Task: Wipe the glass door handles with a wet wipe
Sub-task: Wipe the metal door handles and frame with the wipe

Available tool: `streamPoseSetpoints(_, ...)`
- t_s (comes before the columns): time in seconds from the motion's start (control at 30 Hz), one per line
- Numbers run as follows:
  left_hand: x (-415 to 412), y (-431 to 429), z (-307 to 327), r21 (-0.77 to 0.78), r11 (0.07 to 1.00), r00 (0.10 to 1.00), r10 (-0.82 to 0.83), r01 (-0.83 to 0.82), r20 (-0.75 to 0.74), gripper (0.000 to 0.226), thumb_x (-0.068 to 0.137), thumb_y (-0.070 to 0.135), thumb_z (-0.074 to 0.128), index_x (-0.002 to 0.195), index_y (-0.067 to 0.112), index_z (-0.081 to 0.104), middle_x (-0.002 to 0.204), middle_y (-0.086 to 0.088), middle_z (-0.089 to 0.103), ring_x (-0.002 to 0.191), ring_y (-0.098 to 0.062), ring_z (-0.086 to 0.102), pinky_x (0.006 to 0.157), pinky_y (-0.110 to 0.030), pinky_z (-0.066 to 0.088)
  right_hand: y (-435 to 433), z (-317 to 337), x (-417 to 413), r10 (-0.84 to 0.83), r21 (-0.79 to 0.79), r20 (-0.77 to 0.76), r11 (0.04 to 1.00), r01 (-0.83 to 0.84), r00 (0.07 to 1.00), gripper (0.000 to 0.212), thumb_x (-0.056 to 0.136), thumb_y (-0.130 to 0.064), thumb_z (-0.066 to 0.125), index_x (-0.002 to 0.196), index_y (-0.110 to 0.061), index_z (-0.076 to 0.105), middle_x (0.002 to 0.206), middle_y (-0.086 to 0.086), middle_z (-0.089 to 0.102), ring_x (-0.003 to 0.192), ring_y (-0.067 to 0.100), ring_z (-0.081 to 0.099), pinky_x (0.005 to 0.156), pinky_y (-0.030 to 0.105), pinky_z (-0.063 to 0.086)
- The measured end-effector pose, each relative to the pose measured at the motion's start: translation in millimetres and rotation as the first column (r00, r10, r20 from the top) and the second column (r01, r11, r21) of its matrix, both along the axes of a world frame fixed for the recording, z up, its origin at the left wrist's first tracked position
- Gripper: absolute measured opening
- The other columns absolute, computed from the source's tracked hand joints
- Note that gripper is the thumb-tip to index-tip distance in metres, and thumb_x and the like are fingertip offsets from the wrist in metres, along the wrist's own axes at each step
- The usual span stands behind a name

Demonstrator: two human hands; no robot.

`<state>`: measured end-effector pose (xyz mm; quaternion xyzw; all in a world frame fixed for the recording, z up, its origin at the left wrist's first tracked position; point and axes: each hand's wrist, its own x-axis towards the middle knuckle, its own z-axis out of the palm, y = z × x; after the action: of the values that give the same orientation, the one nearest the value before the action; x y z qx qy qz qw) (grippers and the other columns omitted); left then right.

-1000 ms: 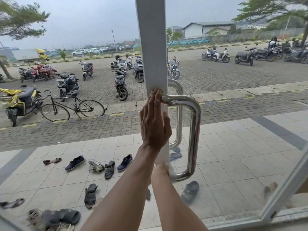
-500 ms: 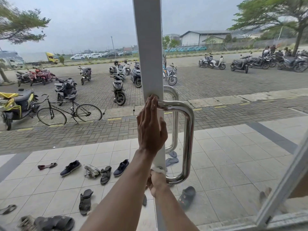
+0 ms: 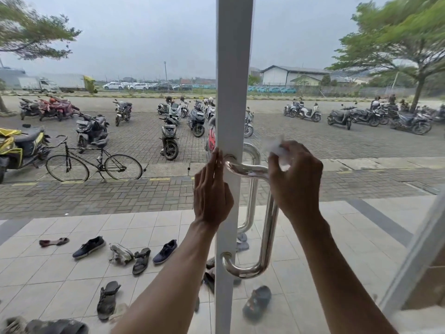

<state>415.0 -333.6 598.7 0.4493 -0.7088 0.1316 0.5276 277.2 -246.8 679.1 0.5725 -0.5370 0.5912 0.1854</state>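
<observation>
The left hand [image 3: 212, 194] lies flat and open against the white door frame [image 3: 233, 92], fingers straight and pointing up, holding nothing; its fingertips reach the spot where the top of the near handle meets the frame. The right hand [image 3: 295, 182] is just to the right of it, closed around the upper bend of that handle [image 3: 269, 227] with a crumpled white wet wipe [image 3: 277, 148] gripped in it. Part of the wipe sticks out above the knuckles, and the rest is pressed between the palm and the metal. The handle is a shiny steel bar that runs out from the frame beside the left fingertips, turns down under the right hand, and curves back into the frame well below both wrists. A second handle [image 3: 251, 194] of the same shape sits on the far side of the glass, seen between the two hands, touched by neither. Through the glass, below the left forearm, shoes and sandals [image 3: 142, 259] lie scattered on the tiled floor [image 3: 72, 280] outside. Beyond the left hand a bicycle [image 3: 94, 162] stands at the edge of the brick paving, and motorbikes [image 3: 169, 138] are parked further out.
</observation>
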Motion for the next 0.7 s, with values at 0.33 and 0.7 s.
streamPoseSetpoints(0.33,16,6,-11,0.16,0.971,0.981,0.189,-0.179,-0.045,0.072,0.077,0.01,0.034,0.149,0.008,0.031,0.152,-0.014,0.039,0.126,-0.028,0.048,0.102,-0.039,0.032,-40,-20,9,0.062,0.281,-0.516,0.954,0.101,0.854,0.006,0.084,-0.023,0.066,0.085,-0.018,0.069,0.084,-0.001,0.074,0.07,0.023,0.07,0.06,0.031,0.058)
streamPoseSetpoints(0.7,40,12,-29,0.291,0.932,0.976,0.213,-0.217,0.047,0.065,0.076,0.003,0.051,0.14,0.012,0.044,0.151,-0.012,0.039,0.124,-0.033,0.05,0.102,-0.048,0.038,-64,4,68,-0.078,0.316,-0.703,0.857,0.408,0.707,0.023,0.092,-0.025,0.06,0.079,-0.012,0.074,0.071,0.008,0.073,0.067,0.025,0.071,0.065,0.03,0.051)
